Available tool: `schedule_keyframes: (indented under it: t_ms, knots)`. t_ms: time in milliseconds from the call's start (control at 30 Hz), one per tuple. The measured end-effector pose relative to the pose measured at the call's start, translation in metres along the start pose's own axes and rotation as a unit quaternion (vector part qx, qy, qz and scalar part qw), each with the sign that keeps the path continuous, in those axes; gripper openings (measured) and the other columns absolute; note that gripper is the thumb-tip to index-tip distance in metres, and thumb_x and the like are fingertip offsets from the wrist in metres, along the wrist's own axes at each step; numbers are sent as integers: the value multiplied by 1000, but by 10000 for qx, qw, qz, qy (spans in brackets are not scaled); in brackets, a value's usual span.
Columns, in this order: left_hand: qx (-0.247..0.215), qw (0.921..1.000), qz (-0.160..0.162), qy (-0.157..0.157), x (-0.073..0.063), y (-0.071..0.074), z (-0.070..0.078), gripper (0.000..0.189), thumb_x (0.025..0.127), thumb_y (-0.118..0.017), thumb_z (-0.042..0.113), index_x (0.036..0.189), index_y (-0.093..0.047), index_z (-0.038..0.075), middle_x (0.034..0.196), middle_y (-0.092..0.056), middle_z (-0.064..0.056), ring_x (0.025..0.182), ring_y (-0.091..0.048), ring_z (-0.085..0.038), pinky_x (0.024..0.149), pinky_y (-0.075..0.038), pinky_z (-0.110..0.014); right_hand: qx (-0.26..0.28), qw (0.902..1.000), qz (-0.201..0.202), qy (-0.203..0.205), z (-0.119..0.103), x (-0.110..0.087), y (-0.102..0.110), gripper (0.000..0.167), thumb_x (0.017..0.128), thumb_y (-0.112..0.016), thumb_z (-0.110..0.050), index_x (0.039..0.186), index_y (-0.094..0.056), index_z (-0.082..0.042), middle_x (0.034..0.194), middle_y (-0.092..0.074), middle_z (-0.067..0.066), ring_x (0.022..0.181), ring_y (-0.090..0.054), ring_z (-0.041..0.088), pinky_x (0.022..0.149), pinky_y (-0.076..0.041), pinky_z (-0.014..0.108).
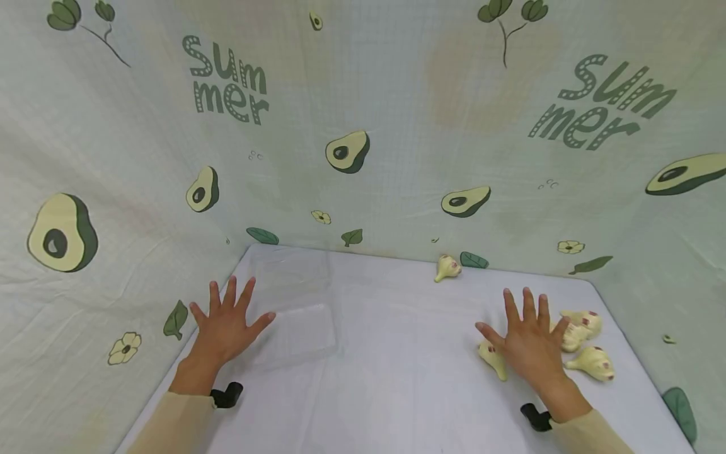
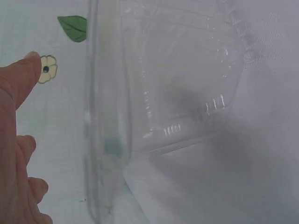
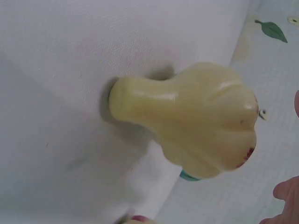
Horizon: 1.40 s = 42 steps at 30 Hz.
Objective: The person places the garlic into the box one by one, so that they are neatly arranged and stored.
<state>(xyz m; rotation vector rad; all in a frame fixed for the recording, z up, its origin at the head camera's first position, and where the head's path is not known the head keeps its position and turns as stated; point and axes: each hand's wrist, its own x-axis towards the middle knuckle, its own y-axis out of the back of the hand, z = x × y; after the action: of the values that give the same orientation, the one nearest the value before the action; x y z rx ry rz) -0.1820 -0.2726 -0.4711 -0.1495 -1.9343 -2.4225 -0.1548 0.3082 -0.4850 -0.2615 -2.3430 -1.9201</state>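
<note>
My left hand (image 1: 224, 329), fingers spread and holding nothing, is at the left side of a clear plastic clamshell container (image 1: 334, 328). Its thumb overlaps the container's left part in the head view. The container lies opened out, and its transparent wall (image 2: 187, 84) fills much of the left wrist view. On the right, my right hand (image 1: 532, 350) also has spread fingers and holds nothing. A garlic bulb (image 1: 491, 359) lies beside its thumb side, partly covered; the right wrist view shows a garlic bulb (image 3: 201, 116) close up. More garlic bulbs (image 1: 592, 364) lie right of this hand.
One garlic bulb (image 1: 447, 267) sits alone at the table's back edge. The white table (image 1: 391, 366) is bordered at the back and sides by a hanging cloth (image 1: 397, 101) printed with avocados. Black wrist mounts (image 1: 228, 395) show below both hands.
</note>
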Motion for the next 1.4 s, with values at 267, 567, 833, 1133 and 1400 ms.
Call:
schedule_keyframes:
  t_ms: [267,567,833,1133,1400]
  knots:
    - [-64,9997,-236,97,-11,-7,11,106,95,-50,80,168,-24,8,170,-13,-35,154,1,-64,107,4,-94,219,9980,313,495,-32,8,-18,99,96,-59,-72,165,-33,-5,167,-20,36,154,-12,62,112,1,90]
    - [-521,9969,-533,247,-29,-24,16,114,96,-53,78,164,-21,-8,168,-13,-38,154,-4,-63,115,-4,-87,417,9946,-44,947,-92,14,-37,96,96,-64,-68,165,-35,-6,170,-22,30,158,-13,54,119,-6,84]
    - [-919,9916,-830,362,-42,-41,15,123,95,-54,78,162,-12,-16,170,-2,-37,157,0,-57,124,-11,-75,675,9797,-119,1883,-160,-2,-59,98,99,-58,-69,162,-36,2,169,-30,26,159,-23,45,127,-20,70]
    - [-979,9940,-489,-66,-52,-47,39,116,96,-60,73,161,-21,-16,170,-11,-36,158,-7,-55,125,-16,-71,913,9652,-485,2401,-202,-29,-68,101,99,-49,-76,163,-35,1,171,-30,19,161,-23,36,130,-20,61]
    - [-934,9936,-313,-557,-53,-57,76,111,95,-62,71,161,-28,-12,171,-19,-31,160,-12,-50,127,-23,-67,798,9671,-585,2342,-185,-51,-61,101,96,-57,-75,160,-40,1,170,-33,18,161,-24,34,130,-20,61]
